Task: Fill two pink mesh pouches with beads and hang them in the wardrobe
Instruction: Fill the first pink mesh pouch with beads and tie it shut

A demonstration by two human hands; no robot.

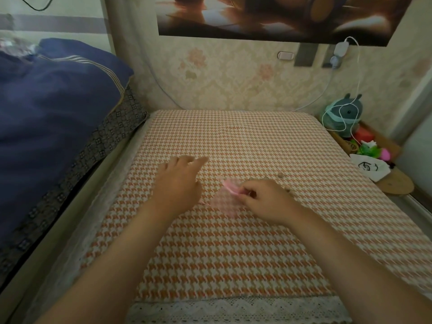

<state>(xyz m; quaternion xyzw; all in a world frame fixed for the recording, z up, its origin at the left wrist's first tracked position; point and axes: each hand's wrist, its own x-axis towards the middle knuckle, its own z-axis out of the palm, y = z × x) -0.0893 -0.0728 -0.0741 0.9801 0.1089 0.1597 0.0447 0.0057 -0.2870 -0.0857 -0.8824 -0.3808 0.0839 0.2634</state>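
While draped in orange houndstooth cloth, counter (233,253): carries pouch, beads and both hands; bed just to its left.
Left hand (178,183): just left of the pouch, palm down, fingers (198,161) spread and pointing away toward the wall; holds nothing; resting on the cloth or hovering just above it, cannot tell.
Right hand (264,202): just right of the pouch, fingers curled, thumb and forefinger pinching the pink rim at the pouch mouth.
Pink mesh pouch (224,201): flat on the cloth between the two hands, looks unfilled, cloth pattern showing through; only one pouch made out.
Long axis: runs roughly near to far, mouth at the far end, closed end toward the person.
Drawstring (203,202): thin pink line trailing left from the pouch toward the left wrist; faint.
Beads (280,176): small pale rounds loose on the cloth, just beyond and to the right of the right hand, apart from the pouch.
Deciding relation: mouth faces the beads; right hand nearer them but occupied, left hand free yet on the far side of the pouch.
Likely step: opening the mouth, filling not yet begun.
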